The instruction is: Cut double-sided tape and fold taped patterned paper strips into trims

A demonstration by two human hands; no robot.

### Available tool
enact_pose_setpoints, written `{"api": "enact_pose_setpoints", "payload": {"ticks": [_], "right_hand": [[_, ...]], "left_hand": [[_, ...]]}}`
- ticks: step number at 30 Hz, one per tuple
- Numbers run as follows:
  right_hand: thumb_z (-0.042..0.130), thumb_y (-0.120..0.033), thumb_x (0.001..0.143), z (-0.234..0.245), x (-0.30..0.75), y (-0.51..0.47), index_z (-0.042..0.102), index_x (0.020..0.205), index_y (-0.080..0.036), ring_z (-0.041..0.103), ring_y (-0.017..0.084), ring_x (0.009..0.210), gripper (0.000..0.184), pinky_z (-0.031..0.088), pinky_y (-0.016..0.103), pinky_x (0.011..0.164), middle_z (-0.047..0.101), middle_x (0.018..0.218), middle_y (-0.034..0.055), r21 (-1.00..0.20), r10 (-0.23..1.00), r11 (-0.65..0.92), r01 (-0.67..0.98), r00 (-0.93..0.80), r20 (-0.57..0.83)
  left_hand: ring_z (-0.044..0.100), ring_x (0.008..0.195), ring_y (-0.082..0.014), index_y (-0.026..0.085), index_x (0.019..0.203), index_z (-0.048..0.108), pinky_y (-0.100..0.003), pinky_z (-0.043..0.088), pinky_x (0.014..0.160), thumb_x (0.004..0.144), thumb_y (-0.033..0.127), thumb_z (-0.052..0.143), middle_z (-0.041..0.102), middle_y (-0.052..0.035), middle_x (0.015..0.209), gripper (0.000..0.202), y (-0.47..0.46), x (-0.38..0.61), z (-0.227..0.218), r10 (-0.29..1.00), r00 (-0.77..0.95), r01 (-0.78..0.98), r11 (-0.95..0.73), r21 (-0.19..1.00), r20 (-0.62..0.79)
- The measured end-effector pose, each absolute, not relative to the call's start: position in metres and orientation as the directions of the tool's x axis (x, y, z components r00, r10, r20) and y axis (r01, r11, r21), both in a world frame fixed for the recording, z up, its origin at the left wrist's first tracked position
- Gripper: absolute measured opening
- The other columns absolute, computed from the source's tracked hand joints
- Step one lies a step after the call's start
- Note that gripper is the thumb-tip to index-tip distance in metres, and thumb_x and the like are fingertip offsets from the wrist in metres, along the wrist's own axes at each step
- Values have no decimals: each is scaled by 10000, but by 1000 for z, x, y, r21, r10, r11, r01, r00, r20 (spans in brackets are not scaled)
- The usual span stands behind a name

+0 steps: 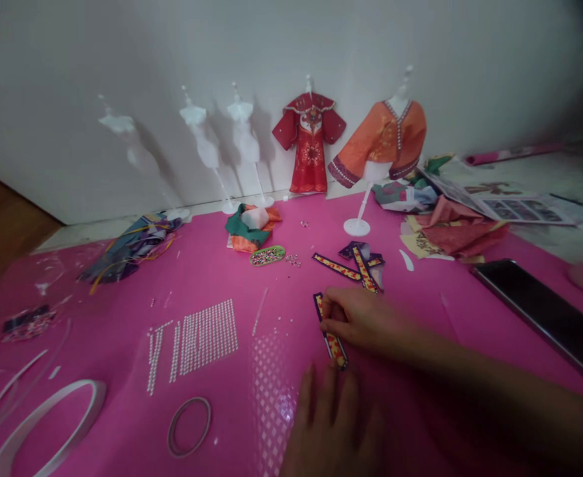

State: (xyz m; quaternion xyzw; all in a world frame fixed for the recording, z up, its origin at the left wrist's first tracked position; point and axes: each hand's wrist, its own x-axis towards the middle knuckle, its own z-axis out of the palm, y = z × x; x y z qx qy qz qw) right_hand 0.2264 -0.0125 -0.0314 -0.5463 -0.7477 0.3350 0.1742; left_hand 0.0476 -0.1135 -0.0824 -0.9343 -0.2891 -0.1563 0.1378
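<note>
Head view: right hand point(354, 318) pinches patterned strip point(336, 350) at its edge; left hand point(328, 421), fingers apart, lies at its near end, probably steadying it.

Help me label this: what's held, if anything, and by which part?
Nearest patterned strip: the right hand touches its far half; whether pinched or only pressed cannot be told.

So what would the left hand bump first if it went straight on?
Probably the nearest yellow strip; its end lies close by the left hand, maybe already touching. Depth is unclear.
</note>
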Motion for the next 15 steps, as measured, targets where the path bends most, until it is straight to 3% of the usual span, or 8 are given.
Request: {"api": "enact_pose_setpoints", "payload": {"ticks": [3,7,10,15], "right_hand": [[664,-215,822,-29,236,-10,578,833,-196,475,98,571,89,322,207,501,540,654,-57,-744,890,205,636,-438,-129],[714,-158,735,-29,247,-9,586,879,-202,483,97,587,197,345,192,501,536,680,-67,-777,831,237,584,-536,-150],[730,-122,663,-30,248,-10,589,856,-202,469,100,599,252,334,198,505,520,688,-66,-768,831,253,588,-538,-139],[699,-128,663,-29,244,-11,563,816,-203,454,103,593,218,319,207,497,514,680,-65,-757,853,247,605,-507,-127]], "left_hand": [[594,1116,-320,287,1292,563,-500,462,943,945,420,524,613,-89,1303,373,-112,46,-78,472,824,544,-815,-202,314],[600,1110,-325,284,1299,559,-503,468,937,947,419,521,620,-86,1295,379,-111,45,-76,464,827,541,-812,-220,319],[585,1131,-321,300,1280,565,-499,425,970,946,471,512,614,-85,1300,379,-112,46,-79,475,808,561,-801,-210,349],[539,1201,-301,310,1296,534,-493,362,1026,948,480,509,582,-116,1344,388,-114,47,-80,522,780,602,-776,-187,343]]}}
